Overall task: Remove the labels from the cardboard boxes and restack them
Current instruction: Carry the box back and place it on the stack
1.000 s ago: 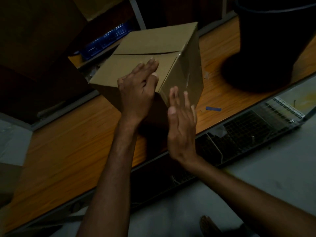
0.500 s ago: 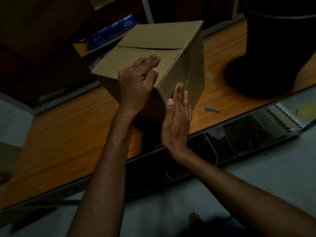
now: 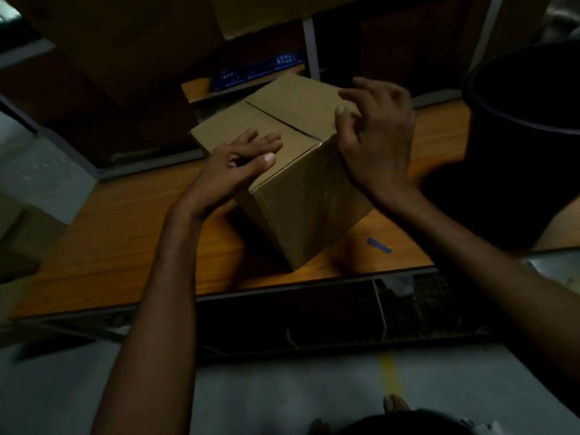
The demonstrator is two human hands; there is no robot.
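Seemingly, left hand (image 3: 243, 161) rests loose-fingered on box (image 3: 301, 199); right hand (image 3: 376, 142), at two o'clock, pinches its top edge. Hard tugging might tear cardboard.

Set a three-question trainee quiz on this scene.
1. True or false: the top flaps of the box stand open.
2. The small blue strip lies: A on top of the box; B on the table beside the box; C under the box.
3. Which hand has its fingers curled at the box's far top edge?
Key: 1 false; 2 B; 3 the right hand; the left hand rests on the top.
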